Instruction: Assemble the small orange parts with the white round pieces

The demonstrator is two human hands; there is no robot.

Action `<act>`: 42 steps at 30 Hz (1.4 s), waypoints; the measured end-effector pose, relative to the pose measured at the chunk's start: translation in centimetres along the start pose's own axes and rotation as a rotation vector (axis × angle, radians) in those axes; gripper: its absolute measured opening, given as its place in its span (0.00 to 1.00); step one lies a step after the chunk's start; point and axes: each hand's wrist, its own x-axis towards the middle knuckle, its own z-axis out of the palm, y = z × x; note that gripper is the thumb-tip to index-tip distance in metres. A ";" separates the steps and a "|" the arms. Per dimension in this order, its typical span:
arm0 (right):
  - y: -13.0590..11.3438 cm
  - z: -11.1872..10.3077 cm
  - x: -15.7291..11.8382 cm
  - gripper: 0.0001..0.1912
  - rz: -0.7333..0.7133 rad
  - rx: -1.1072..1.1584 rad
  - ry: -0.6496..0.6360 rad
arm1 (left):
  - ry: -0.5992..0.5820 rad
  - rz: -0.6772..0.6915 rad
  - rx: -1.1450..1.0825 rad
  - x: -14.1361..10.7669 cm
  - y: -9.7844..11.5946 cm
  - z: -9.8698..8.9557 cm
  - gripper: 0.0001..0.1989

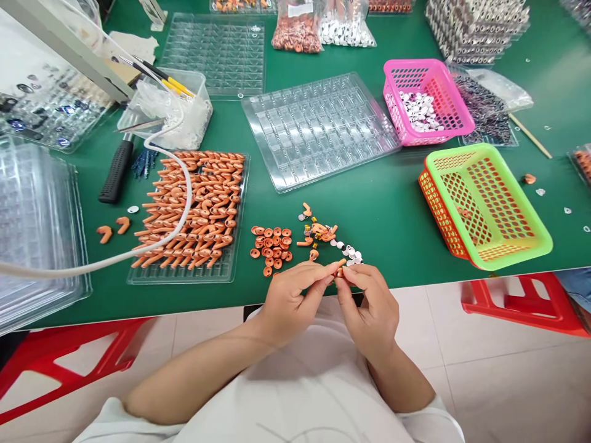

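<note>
The left hand (295,298) and right hand (372,304) pinch an orange piece (341,263) between their fingertips, just beside the white discs (353,254); it could slip among them if either pinch, partly hidden by fingers, loosened or pushed unevenly.

Green table (369,227); pink, lime-over-orange baskets (517,246)

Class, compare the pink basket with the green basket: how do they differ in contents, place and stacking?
The pink basket holds many small white pieces; the green basket has only a few orange pieces visible inside. The pink basket sits farther from the person, the green basket nearer. No second basket shows under the pink basket, whereas the green basket rests in an orange one. Both have perforated sides.
</note>
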 end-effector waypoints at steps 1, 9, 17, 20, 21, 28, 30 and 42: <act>0.1 -0.1 0.0 0.16 0.017 0.034 -0.013 | -0.007 -0.033 -0.019 0.1 0.0 -0.1 0.14; 1.1 -0.8 -0.2 0.18 0.190 0.371 -0.137 | -0.060 -0.264 -0.193 0.7 -0.2 -1.0 0.06; 1.8 -1.2 0.0 0.12 0.311 0.658 -0.197 | -0.016 0.014 0.040 0.6 -0.8 -0.9 0.04; 1.7 -1.2 0.1 0.11 0.364 0.716 -0.203 | -0.026 0.134 0.119 0.6 -0.9 -1.1 0.05; 1.7 -1.2 0.1 0.11 0.385 0.721 -0.207 | -0.038 0.173 0.131 0.6 -0.9 -1.1 0.06; 2.4 -1.2 -0.2 0.11 0.364 0.704 -0.236 | -0.101 0.329 0.167 0.6 -0.6 -1.2 0.10; 2.6 -1.2 -0.2 0.12 0.352 0.700 -0.239 | -0.103 0.322 0.177 0.6 -0.6 -1.2 0.11; 2.4 -1.3 0.0 0.12 0.318 0.663 -0.231 | -0.094 0.339 0.213 0.7 -0.1 -1.3 0.09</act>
